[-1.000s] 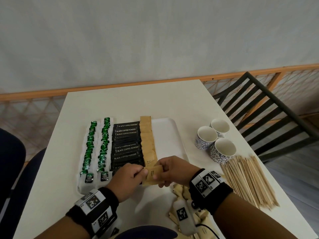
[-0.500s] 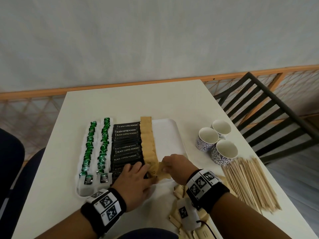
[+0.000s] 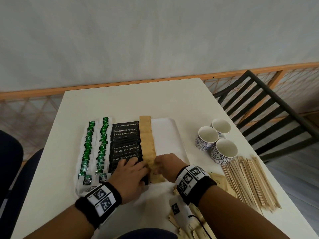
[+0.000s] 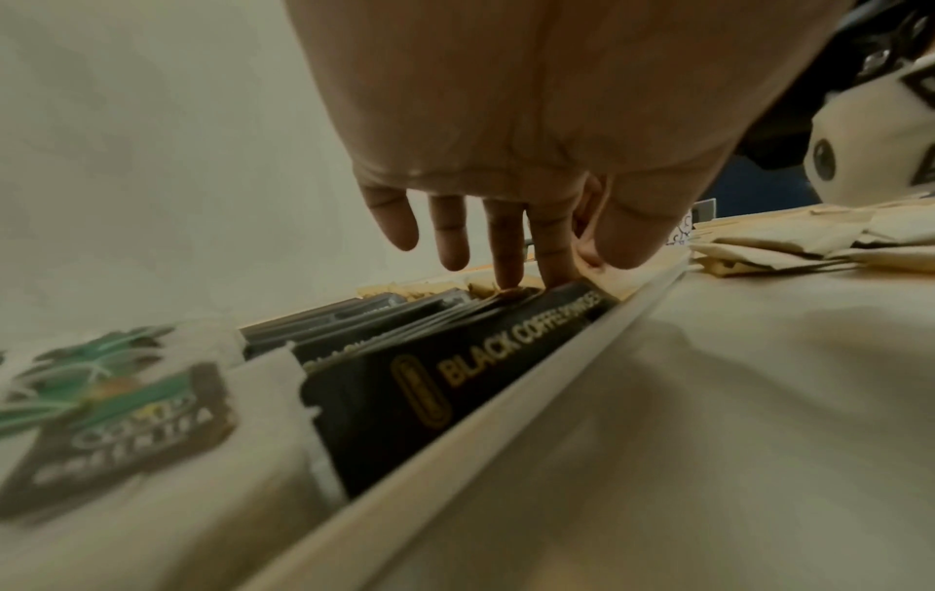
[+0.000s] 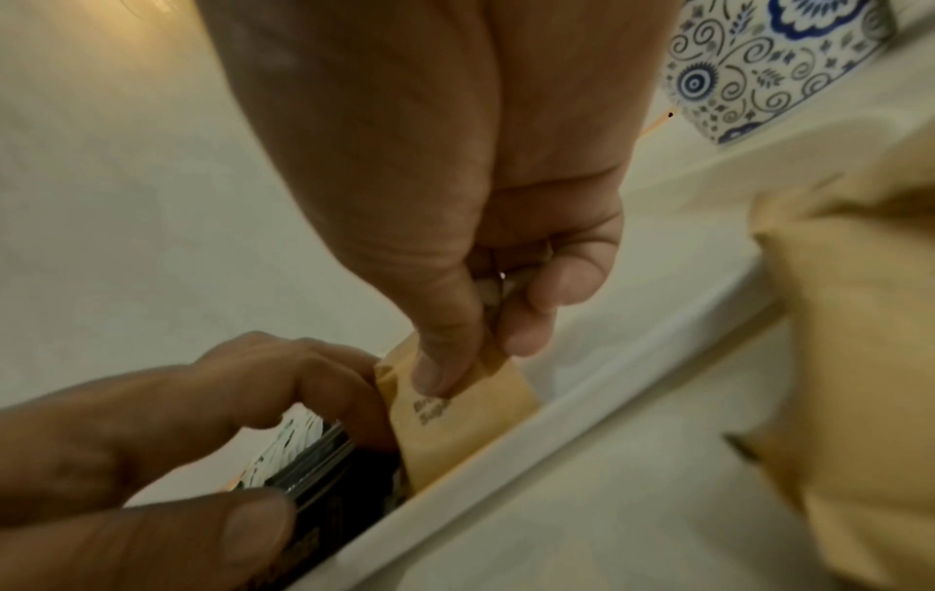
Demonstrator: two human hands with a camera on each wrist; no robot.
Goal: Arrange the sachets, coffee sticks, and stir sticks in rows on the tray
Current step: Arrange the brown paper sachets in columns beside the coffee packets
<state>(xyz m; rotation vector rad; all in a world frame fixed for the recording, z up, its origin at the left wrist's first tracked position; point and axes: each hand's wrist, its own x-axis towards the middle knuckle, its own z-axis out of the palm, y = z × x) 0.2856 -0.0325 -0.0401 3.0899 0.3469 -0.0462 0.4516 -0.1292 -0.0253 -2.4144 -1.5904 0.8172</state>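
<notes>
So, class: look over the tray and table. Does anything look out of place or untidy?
Yes. A loose heap of brown sugar sachets lies off the tray, by the right hand, overlapping at angles. The stir sticks also sit on the table, fanned unevenly. The rows on the tray look orderly.

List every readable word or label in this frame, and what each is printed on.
"BLACK COFFEE POWDER": black coffee sticks on the tray.
"GREEN TEA", blurred: green tea sachets.
"Bro… Sug…", cut off by the thumb: brown sachet pinched in the right hand.
Wristband markers: patterns, no words.
</notes>
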